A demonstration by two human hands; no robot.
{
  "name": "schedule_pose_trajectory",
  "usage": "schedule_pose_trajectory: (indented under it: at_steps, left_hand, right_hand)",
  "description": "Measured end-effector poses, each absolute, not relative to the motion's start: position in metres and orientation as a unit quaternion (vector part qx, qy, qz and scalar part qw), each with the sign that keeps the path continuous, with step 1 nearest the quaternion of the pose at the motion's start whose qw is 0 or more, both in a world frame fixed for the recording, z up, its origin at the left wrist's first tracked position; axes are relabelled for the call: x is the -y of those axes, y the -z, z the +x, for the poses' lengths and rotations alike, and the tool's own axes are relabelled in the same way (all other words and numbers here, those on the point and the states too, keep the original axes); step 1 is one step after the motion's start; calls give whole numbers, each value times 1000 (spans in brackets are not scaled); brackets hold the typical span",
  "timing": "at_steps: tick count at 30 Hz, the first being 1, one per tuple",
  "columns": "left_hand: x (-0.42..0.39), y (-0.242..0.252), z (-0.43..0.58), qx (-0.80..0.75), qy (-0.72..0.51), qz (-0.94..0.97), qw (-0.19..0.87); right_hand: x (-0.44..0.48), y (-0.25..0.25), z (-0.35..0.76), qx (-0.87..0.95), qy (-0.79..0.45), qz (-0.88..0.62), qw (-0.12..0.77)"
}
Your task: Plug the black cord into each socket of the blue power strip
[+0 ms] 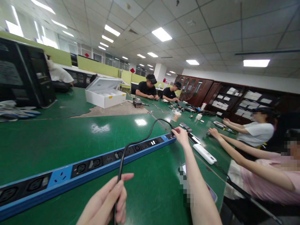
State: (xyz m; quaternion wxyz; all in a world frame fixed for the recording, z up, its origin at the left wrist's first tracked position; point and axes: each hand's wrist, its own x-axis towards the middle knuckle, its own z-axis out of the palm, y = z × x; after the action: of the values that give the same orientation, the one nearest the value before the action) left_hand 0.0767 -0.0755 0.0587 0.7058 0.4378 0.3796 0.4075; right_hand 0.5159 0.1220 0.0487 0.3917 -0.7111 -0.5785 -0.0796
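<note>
A long blue power strip with black and blue sockets lies diagonally across the green table. My left hand is closed round a black power cord in front of the strip. From there the cord arches over the sockets to the strip's far right end. At that end my right hand pinches the cord's black plug. My fingers partly cover the plug, so whether it sits in a socket cannot be made out.
A white power strip and a phone lie right of my right hand. An open white box stands at the back, a black computer case at the left. Several people sit round the table; a co-worker's hands rest at the right edge.
</note>
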Motion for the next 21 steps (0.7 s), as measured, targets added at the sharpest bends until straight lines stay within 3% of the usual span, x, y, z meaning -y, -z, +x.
schedule_pose_trajectory:
  at_steps: [7,14,17,21]
  left_hand:
    - [40,-21,41,-470,-310,722,403]
    - [16,6,13,-438,-297,848,36]
    - [4,13,4,-433,-300,849,-40]
    - [-5,15,11,-435,-307,845,-53]
  right_hand:
    - [-124,-40,502,581,120,-747,302]
    - [-128,-40,499,553,109,-772,293]
    - [-129,-40,499,542,108,-779,295]
    - [-131,-38,501,533,102,-783,306]
